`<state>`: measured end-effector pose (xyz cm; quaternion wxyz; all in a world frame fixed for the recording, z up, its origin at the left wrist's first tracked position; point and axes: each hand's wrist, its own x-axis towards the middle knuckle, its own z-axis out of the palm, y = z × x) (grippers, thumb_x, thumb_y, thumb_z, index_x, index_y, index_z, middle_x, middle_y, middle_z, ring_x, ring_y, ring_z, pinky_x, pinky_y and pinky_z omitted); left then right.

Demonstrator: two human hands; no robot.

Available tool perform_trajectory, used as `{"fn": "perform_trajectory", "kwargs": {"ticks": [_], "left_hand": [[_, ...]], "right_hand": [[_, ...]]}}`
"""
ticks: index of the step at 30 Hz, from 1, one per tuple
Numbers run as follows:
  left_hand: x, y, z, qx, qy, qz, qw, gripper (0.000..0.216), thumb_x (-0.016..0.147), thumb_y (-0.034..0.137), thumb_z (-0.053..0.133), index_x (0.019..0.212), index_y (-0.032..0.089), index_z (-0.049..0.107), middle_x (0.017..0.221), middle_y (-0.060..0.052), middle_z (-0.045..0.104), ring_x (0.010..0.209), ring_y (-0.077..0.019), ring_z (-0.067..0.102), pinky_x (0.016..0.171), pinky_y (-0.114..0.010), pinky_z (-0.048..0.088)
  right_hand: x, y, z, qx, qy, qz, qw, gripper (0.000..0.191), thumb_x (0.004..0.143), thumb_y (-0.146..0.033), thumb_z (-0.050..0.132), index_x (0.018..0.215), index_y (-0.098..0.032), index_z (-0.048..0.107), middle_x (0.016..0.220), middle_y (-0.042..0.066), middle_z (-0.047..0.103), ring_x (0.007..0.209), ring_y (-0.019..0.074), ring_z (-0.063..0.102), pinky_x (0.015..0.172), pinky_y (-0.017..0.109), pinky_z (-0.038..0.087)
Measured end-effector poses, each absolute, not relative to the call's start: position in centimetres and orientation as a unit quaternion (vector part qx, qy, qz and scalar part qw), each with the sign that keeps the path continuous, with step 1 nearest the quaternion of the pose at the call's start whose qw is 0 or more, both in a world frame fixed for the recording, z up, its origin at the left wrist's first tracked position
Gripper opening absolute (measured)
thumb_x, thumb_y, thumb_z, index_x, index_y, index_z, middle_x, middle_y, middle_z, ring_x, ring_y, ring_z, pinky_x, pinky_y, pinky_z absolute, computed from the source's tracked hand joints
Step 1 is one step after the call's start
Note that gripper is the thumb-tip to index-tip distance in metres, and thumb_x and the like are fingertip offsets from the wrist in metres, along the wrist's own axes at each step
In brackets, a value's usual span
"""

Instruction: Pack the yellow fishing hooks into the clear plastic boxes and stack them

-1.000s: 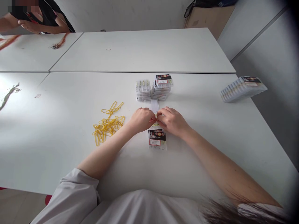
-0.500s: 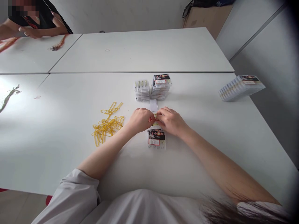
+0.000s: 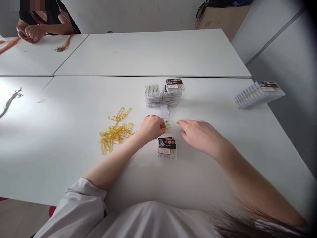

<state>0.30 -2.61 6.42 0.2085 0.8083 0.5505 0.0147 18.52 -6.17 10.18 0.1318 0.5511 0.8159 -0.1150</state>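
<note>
A small clear plastic case [image 3: 167, 127] lies open in front of me, its whitish lid [image 3: 164, 111] folded away from me and a column of yellow-marked pieces inside. My left hand [image 3: 153, 127] is at the case's left edge with curled fingers. What they pinch, if anything, is hidden. To the right of the case, my right hand [image 3: 199, 135] is apart from it, thumb and forefinger spread and nothing visible between them. Just nearer to me are labelled fish-hook cases [image 3: 167, 148], one overlapping another.
Two stacks of cases, a left stack [image 3: 152, 96] and a right stack [image 3: 173, 92], stand beyond my hands. Yellow rubber bands [image 3: 114, 134] lie in a pile at left. A leaning row of cases [image 3: 259, 95] is far right. A co-worker [image 3: 47, 23] sits across the table.
My right hand has let go at the open case and moved right, its fingers parting. My left hand has stayed at the case. The co-worker's hands have come together.
</note>
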Motion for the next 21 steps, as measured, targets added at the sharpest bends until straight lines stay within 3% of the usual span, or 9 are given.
{"fn": "perform_trajectory", "kwargs": {"ticks": [3,9,21], "left_hand": [[0.2,-2.5,6.1,0.811,0.547,0.022,0.208,0.018,0.083,0.023,0.06,0.083,0.02,0.077,0.089,-0.005,0.077,0.087,-0.0219,0.068,0.084,-0.034,0.052],[0.0,-2.4,6.0,0.814,0.542,0.032,0.204,0.017,0.082,0.022,0.061,0.085,0.02,0.078,0.089,-0.005,0.077,0.088,-0.0224,0.068,0.083,-0.034,0.053],[-0.4,-1.9,5.8,0.819,0.528,0.044,0.221,0.016,0.082,0.025,0.064,0.082,0.021,0.079,0.084,-0.004,0.077,0.079,-0.0203,0.067,0.076,-0.033,0.052]], "right_hand": [[18.1,-7.1,11.7,0.542,0.797,-0.153,0.217,0.032,0.094,-0.006,0.037,0.109,-0.015,0.063,0.073,0.007,0.069,0.064,0.0219,0.066,0.055,0.031,0.032],[16.8,-7.8,10.4,0.503,0.821,-0.181,0.2,0.056,0.092,-0.006,0.037,0.146,-0.019,0.045,0.077,0.008,0.073,0.071,0.0254,0.072,0.058,0.03,0.034],[16.8,-7.6,9.1,0.49,0.829,-0.187,0.193,0.061,0.09,-0.008,0.037,0.151,-0.016,0.041,0.074,0.009,0.074,0.071,0.0284,0.074,0.057,0.032,0.034]]}}
